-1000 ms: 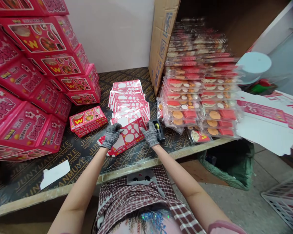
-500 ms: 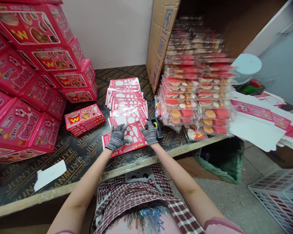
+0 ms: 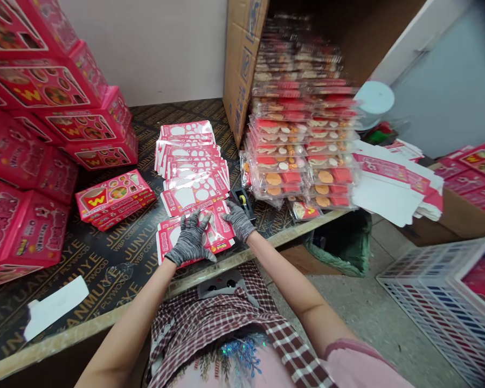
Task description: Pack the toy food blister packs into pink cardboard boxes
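Both my hands wear grey knit gloves. My left hand (image 3: 191, 241) lies flat with fingers spread on a flat pink cardboard box blank (image 3: 173, 242) with white cut-out windows, near the table's front edge. My right hand (image 3: 237, 221) presses its fingers on the blank's right end. Just behind the blank lies a fanned stack of the same pink blanks (image 3: 189, 156). A black tape dispenser (image 3: 243, 200) sits right beside my right hand.
Assembled pink boxes (image 3: 44, 108) are piled at the left, with a small pink box stack (image 3: 113, 198) nearer. Clear blister packs of toy food (image 3: 303, 140) stand stacked at the right, in front of a brown carton (image 3: 242, 59). A white crate (image 3: 440, 302) stands on the floor.
The blank went from tilted up in both hands to lying flat on the table. My hands now press down on it. The view has swung to the right.
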`<act>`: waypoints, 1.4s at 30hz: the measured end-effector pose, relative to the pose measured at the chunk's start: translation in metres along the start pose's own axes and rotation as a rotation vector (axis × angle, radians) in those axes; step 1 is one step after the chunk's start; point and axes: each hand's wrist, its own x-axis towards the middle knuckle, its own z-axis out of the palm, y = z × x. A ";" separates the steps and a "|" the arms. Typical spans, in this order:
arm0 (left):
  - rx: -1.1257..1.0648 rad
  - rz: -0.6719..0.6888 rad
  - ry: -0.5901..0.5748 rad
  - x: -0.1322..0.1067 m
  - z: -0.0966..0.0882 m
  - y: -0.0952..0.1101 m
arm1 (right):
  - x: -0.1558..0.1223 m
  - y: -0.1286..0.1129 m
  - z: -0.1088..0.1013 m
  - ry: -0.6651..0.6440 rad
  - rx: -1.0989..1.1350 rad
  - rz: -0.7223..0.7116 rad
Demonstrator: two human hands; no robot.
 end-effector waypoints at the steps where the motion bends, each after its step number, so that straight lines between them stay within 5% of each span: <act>1: 0.010 0.021 0.024 -0.003 -0.005 0.004 | -0.004 -0.004 -0.002 -0.016 0.052 0.018; 5: 0.054 -0.012 0.126 -0.017 -0.026 0.005 | -0.031 -0.018 -0.019 0.054 0.058 0.000; 10: 0.097 -0.207 0.260 -0.035 -0.035 -0.010 | -0.050 -0.010 -0.052 0.379 -0.648 -0.063; 15: 0.131 -0.162 0.062 -0.033 -0.019 0.005 | -0.037 0.012 -0.066 0.162 -0.814 0.173; 22: 0.158 -0.158 -0.102 -0.022 0.005 0.006 | -0.060 0.026 -0.120 0.192 -0.903 0.174; 26: 0.151 -0.166 -0.138 -0.018 0.006 0.000 | -0.069 0.044 -0.155 0.321 -0.920 0.229; 32: 0.191 -0.188 -0.216 -0.016 0.004 0.002 | -0.058 0.062 -0.179 0.460 -0.852 0.238; 36: 0.174 -0.186 -0.229 -0.018 0.002 0.005 | -0.056 0.059 -0.192 0.481 -0.833 0.183; 42: 0.169 -0.185 -0.244 -0.018 0.000 0.008 | -0.039 0.033 -0.222 0.686 -1.009 -0.064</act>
